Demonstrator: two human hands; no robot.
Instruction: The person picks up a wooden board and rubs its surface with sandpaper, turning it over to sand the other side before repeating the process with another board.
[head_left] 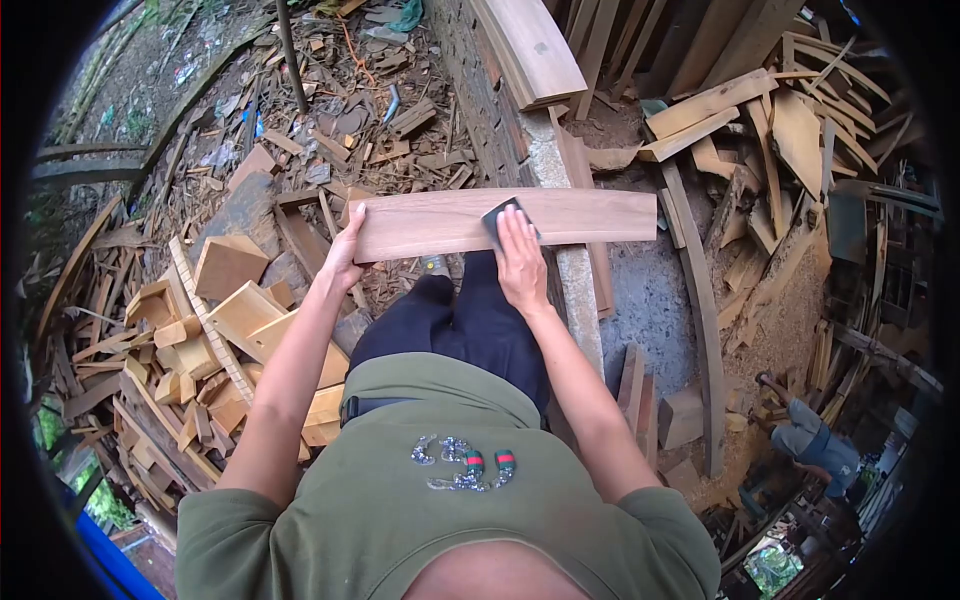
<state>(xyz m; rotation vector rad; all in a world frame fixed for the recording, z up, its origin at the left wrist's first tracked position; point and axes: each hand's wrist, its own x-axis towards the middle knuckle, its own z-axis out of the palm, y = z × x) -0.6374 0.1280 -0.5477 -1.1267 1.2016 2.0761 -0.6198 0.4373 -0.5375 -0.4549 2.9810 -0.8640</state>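
Note:
A plain wooden board (600, 216) lies crosswise in front of me, its right part over the top of a low wall. My left hand (345, 245) grips the board's left end, with the thumb on the upper face and the other fingers hidden below. On the board's middle, my right hand (522, 262) presses a dark piece of sandpaper (491, 222) against the wood. The fingers of that hand lie together over the sandpaper and cover part of it.
The low wall (582, 310) runs away from me, with stacked planks (525, 50) on its far part. Wood offcuts (235, 265) are heaped at left, more scrap (710, 110) at upper right. Another person (815, 440) is at lower right, near sawdust.

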